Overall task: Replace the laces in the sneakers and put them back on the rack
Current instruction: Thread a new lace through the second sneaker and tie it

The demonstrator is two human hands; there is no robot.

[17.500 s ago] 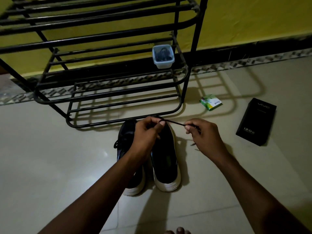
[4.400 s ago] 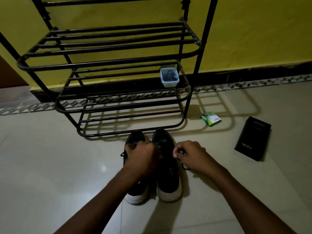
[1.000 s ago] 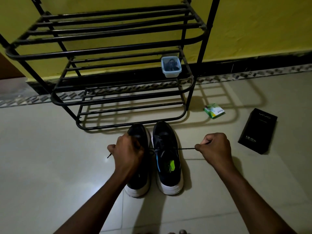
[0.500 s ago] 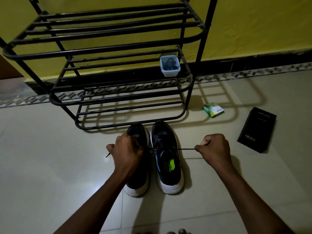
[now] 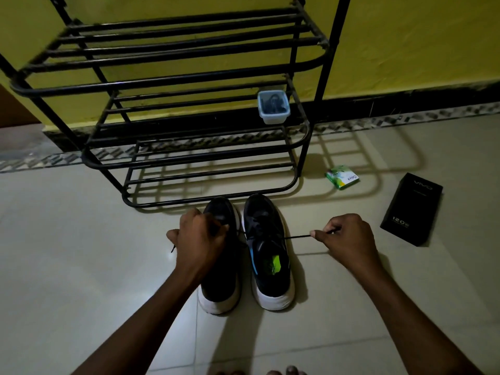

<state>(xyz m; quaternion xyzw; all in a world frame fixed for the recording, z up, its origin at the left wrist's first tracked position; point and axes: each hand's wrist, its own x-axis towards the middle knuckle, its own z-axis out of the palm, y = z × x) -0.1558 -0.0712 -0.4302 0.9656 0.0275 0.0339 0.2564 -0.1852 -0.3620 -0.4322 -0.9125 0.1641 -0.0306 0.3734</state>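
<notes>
Two black sneakers with white soles stand side by side on the floor in front of the black metal rack [image 5: 189, 82]. The right sneaker [image 5: 267, 255] has a black lace [image 5: 297, 236] stretched taut out of its eyelets to the right. My right hand [image 5: 343, 236] pinches that end. My left hand [image 5: 200, 239] lies over the left sneaker [image 5: 221, 282] and grips the other lace end, whose tip pokes out at the hand's left. The left sneaker's top is hidden under that hand.
A small clear plastic tub [image 5: 273, 110] with dark contents sits on the rack's middle shelf at the right. On the tiled floor to the right lie a green packet [image 5: 342, 177] and a black phone box [image 5: 411, 209]. My toes [image 5: 286, 370] show at the bottom edge.
Since a second ago both hands keep the lace pulled out sideways with little movement. Earlier, both hands worked close together over the right sneaker.
</notes>
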